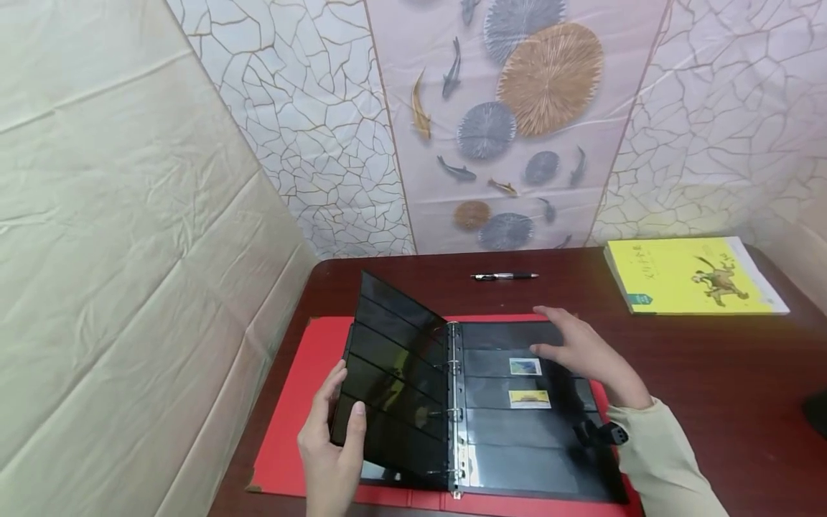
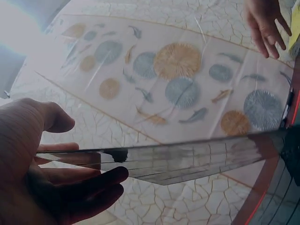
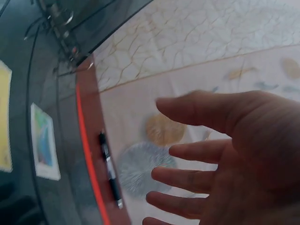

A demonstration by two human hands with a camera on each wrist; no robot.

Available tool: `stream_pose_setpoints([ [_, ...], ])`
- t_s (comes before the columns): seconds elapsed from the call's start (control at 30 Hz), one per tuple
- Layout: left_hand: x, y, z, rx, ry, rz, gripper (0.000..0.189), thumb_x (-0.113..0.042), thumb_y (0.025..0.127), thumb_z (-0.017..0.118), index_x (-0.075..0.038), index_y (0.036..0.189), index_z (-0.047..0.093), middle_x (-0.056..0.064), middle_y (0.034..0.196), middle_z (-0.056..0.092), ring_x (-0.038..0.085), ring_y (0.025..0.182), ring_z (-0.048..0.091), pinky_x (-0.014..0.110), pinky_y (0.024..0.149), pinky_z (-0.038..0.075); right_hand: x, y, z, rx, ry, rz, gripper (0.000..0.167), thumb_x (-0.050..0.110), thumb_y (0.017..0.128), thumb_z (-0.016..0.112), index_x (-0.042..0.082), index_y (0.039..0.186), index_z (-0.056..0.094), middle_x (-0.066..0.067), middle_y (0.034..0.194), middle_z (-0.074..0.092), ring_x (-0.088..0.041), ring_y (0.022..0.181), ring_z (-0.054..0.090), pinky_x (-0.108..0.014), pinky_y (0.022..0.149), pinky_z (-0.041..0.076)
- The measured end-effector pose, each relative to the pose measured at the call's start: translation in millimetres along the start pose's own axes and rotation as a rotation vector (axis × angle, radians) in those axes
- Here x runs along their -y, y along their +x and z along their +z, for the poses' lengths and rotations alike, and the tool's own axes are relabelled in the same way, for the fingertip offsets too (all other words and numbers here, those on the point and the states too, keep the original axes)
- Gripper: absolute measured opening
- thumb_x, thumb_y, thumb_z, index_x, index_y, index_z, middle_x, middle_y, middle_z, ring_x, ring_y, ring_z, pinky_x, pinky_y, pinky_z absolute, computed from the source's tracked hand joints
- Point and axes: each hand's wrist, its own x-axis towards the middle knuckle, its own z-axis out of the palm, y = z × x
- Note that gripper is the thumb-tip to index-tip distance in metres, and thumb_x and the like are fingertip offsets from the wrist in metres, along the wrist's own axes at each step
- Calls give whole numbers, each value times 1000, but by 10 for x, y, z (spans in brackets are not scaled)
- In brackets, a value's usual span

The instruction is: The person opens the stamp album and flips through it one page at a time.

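Note:
A stamp album lies open on the table, its red cover [image 1: 304,402] showing round the black pages. One black pocket page [image 1: 397,373] stands tilted up on the left of the metal rings [image 1: 455,402]. My left hand [image 1: 332,438] is at that page's outer edge, thumb on the near side, fingers behind; in the left wrist view the thumb is raised off the sheet [image 2: 168,164]. Over the right page [image 1: 504,467] hovers my right hand [image 1: 581,348], its fingers spread and holding nothing. That page's pockets hold a blue-green stamp [image 1: 525,367] and a yellow stamp [image 1: 530,400].
Behind the album lies a pen [image 1: 504,276]. A thick yellow book [image 1: 691,276] rests at the table's back right. Patterned cloth [image 1: 484,129] hangs behind the table, and a pale cloth wall [image 1: 129,251] rises on the left. A dark object [image 1: 815,413] shows at the right edge.

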Motion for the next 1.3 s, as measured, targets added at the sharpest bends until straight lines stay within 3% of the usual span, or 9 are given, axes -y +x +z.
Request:
stream_pose_setpoints([
  [0.27, 118, -15, -21, -61, 57, -29, 47, 10, 88, 69, -4, 132, 63, 10, 135, 65, 1, 124, 55, 14, 96, 41, -191, 82, 73, 47, -38, 83, 87, 16, 81, 84, -8, 149, 36, -36, 148, 35, -55, 133, 32, -72, 102, 36],
  [0.43, 193, -53, -51, -90, 80, -55, 45, 11, 87, 70, -2, 130, 65, 12, 132, 66, 0, 124, 56, 11, 98, 40, -361, 86, 129, 105, -35, 100, 96, 20, 77, 88, -7, 152, 33, -37, 150, 30, -58, 137, 24, -75, 101, 33],
  [0.6, 282, -87, -88, -103, 106, -98, 43, 12, 87, 70, -1, 128, 66, 11, 131, 67, -1, 123, 56, 9, 97, 39, -492, 77, 179, 110, -63, 103, 101, 20, 73, 91, -11, 150, 33, -38, 151, 27, -59, 137, 22, -74, 103, 31],
  [0.87, 438, -120, -121, -118, 158, -127, 44, 14, 83, 72, 0, 125, 69, 11, 128, 68, -3, 120, 56, 8, 95, 40, -601, 83, 223, 159, -45, 194, 114, 19, 70, 93, -13, 153, 23, -40, 154, 16, -58, 140, 14, -73, 106, 28],
  [0.93, 477, -136, -130, -112, 181, -150, 44, 14, 82, 73, 0, 124, 69, 11, 128, 68, 2, 120, 58, 7, 94, 39, -616, 86, 230, 168, -36, 213, 116, 19, 70, 93, -14, 153, 21, -41, 155, 13, -58, 141, 12, -73, 106, 27],
  [1.13, 575, -169, -158, -70, 253, -236, 42, 11, 82, 76, 0, 122, 70, 12, 129, 68, 29, 118, 64, 4, 92, 37, -613, 88, 218, 192, -58, 233, 113, 23, 72, 92, -16, 152, 23, -41, 157, 12, -58, 143, 12, -72, 108, 25],
  [1.2, 612, -179, -169, -46, 272, -272, 41, 9, 82, 76, 0, 121, 70, 14, 129, 67, 33, 117, 64, 14, 94, 46, -609, 85, 206, 201, -80, 232, 111, 25, 72, 92, -17, 151, 25, -41, 157, 13, -59, 142, 14, -73, 108, 24],
  [1.3, 674, -191, -186, 1, 297, -329, 39, 4, 84, 76, 0, 123, 70, 18, 129, 67, 37, 115, 65, 39, 91, 55, -595, 78, 187, 199, -121, 226, 108, 27, 73, 91, -16, 150, 29, -41, 155, 18, -61, 138, 21, -73, 106, 27],
])
